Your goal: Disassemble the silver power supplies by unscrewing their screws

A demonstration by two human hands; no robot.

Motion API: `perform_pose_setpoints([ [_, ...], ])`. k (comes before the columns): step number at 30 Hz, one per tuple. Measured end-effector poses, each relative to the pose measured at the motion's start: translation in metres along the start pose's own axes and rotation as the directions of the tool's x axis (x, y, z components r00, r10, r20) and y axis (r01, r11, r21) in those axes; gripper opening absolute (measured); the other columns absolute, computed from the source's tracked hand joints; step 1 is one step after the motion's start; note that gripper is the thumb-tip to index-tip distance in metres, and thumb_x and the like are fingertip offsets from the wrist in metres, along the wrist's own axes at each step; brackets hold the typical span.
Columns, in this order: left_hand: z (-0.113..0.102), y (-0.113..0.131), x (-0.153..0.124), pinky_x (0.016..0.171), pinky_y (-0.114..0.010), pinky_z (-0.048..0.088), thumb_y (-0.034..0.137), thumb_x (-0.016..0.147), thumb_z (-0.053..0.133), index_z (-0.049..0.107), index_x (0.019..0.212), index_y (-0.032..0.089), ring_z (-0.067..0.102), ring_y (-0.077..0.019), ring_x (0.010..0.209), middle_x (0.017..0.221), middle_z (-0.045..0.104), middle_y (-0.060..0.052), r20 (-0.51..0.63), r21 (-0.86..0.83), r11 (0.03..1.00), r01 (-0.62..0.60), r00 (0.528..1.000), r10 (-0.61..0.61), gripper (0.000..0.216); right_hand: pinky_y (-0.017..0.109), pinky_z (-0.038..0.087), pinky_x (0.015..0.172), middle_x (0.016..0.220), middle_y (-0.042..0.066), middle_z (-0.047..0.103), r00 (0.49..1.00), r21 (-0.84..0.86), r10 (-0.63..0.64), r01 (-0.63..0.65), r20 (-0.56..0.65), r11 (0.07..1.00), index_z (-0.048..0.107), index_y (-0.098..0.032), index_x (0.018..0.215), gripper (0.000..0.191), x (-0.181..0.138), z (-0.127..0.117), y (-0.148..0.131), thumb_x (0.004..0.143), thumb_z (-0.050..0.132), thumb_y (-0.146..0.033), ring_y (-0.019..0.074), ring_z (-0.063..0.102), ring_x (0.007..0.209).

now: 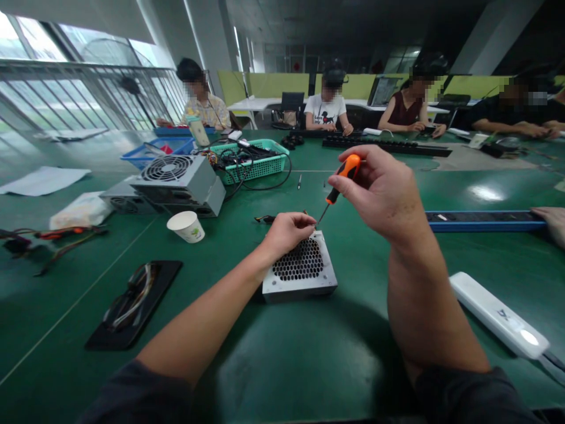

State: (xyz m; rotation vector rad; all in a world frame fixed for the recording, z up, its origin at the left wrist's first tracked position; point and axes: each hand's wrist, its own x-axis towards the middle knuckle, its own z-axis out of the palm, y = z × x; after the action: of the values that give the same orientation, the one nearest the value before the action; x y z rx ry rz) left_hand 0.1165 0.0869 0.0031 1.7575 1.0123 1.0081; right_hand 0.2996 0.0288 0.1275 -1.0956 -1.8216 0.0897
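A grey metal power supply unit (324,277) with a honeycomb grille on top lies on the green table in front of me. My right hand (384,191) is closed round the orange and black handle of a screwdriver (352,168). Its thin shaft slants down to the left, and the tip is at the unit's far edge, beside my left fingertips. My left hand (289,235) rests over the unit's far left corner, thumb and fingers pinched together. What they pinch, if anything, is too small to make out. Some cable ends (263,219) stick out behind the unit.
Stacked power supplies (185,185), a paper cup (187,228) and a green basket (258,171) of cables stand at left. Nearer lies a black tray (132,306) with cables. A white device (497,315) and a blue-edged bar (485,221) lie right, near another person's hand. Several people sit opposite.
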Motion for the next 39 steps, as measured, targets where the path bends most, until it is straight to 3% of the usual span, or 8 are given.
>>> perform_pose_setpoints([
  [5, -0.002, 0.005, -0.001, 0.072, -0.027, 0.051, 0.026, 0.084, 0.070, 0.076, 0.098, 0.014, 0.065, -0.0127, 0.074, 0.089, 0.075, -0.005, 0.051, -0.028, 0.999, 0.022, 0.998, -0.020, 0.019, 0.037, 0.057, 0.076, 0.097, 0.003, 0.071, 1.000, -0.118, -0.026, 0.026, 0.004, 0.993, 0.067, -0.025, 0.116, 0.030, 0.001, -0.002, 0.006, 0.087, 0.071, -0.035, 0.0216, 0.069, 0.083],
  [9, -0.001, 0.008, -0.002, 0.065, -0.024, 0.049, 0.024, 0.084, 0.070, 0.074, 0.097, 0.013, 0.060, -0.0102, 0.067, 0.087, 0.073, -0.004, 0.057, -0.119, 0.992, 0.039, 0.998, -0.033, 0.017, 0.034, 0.056, 0.070, 0.093, 0.002, 0.072, 0.998, -0.089, -0.058, 0.057, -0.011, 0.994, 0.069, -0.023, 0.113, 0.029, 0.002, -0.001, 0.009, 0.085, 0.073, -0.033, 0.0187, 0.067, 0.076],
  [16, -0.001, 0.010, -0.001, 0.062, -0.024, 0.046, 0.022, 0.081, 0.073, 0.076, 0.093, 0.014, 0.057, -0.0091, 0.061, 0.077, 0.071, -0.001, 0.029, -0.110, 0.992, 0.068, 0.997, -0.066, 0.014, 0.033, 0.054, 0.069, 0.089, 0.002, 0.072, 0.995, -0.046, -0.102, 0.101, -0.019, 0.994, 0.071, -0.021, 0.111, 0.029, 0.001, 0.002, 0.012, 0.083, 0.076, -0.031, 0.0171, 0.066, 0.073],
  [30, -0.001, 0.005, 0.000, 0.066, -0.025, 0.049, 0.023, 0.082, 0.072, 0.078, 0.094, 0.015, 0.061, -0.0110, 0.065, 0.083, 0.075, -0.003, 0.017, -0.132, 0.989, 0.071, 0.997, -0.069, 0.016, 0.033, 0.053, 0.072, 0.089, 0.002, 0.074, 0.993, -0.069, -0.074, 0.081, 0.090, 0.994, 0.070, -0.020, 0.116, 0.034, 0.000, -0.001, 0.009, 0.083, 0.075, -0.025, 0.0176, 0.068, 0.075],
  [39, -0.001, 0.009, -0.001, 0.065, -0.024, 0.047, 0.021, 0.084, 0.068, 0.076, 0.091, 0.015, 0.061, -0.0110, 0.065, 0.081, 0.074, -0.002, 0.019, -0.063, 0.997, 0.033, 0.999, -0.032, 0.012, 0.034, 0.054, 0.082, 0.107, 0.007, 0.077, 0.966, -0.133, -0.125, 0.158, 0.228, 0.978, 0.066, -0.017, 0.133, 0.046, -0.004, -0.013, -0.002, 0.087, 0.064, -0.014, 0.0217, 0.071, 0.091],
])
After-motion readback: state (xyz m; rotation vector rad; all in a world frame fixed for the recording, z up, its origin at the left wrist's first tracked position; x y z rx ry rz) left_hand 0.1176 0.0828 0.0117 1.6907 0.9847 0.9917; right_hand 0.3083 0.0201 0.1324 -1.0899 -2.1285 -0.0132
